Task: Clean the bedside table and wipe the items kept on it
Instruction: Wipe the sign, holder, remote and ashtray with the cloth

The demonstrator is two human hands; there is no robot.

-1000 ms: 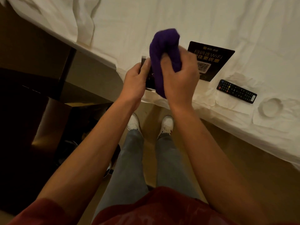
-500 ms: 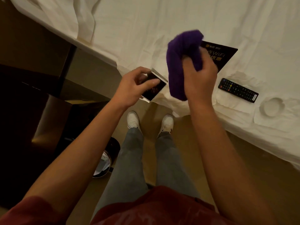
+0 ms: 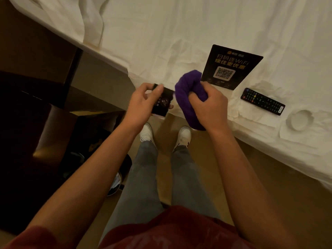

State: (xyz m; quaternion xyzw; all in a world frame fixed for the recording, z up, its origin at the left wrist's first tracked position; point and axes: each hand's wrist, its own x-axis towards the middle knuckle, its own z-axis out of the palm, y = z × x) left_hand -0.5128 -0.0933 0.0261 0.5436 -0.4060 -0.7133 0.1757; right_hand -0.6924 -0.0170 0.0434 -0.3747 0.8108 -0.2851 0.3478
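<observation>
Two bare hands meet over the bed's edge: the left hand [image 3: 143,103] pinches a small dark rectangular card [image 3: 162,103] in its fingers, while the right hand [image 3: 209,106] clenches a bunched purple cloth [image 3: 186,87] just beside the card. On the white sheet [image 3: 179,24], a black WiFi placard [image 3: 231,66] lies at one o'clock from the cloth, a black remote control [image 3: 262,101] and a round white dish [image 3: 299,120] at three o'clock.

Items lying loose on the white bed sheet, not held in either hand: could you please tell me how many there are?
3. The black rectangular WiFi sign with a QR code lies nearest the hands, the black remote control to its right, and the round white dish furthest right. Others may lie out of view.
</observation>
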